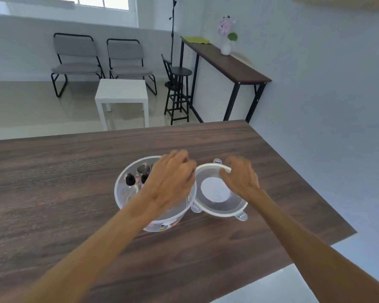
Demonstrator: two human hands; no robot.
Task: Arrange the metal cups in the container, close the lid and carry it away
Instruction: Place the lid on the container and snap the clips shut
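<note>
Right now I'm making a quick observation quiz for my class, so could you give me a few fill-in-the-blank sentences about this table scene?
1. The round lid lies on the wooden table to the ____ of the clear container.
2. The right hand rests its fingers on the rim of the ____.
3. The left hand is over the open ____.
4. The container is not yet closed, because its lid is ____.

Missing words: right; lid; container; off
</note>
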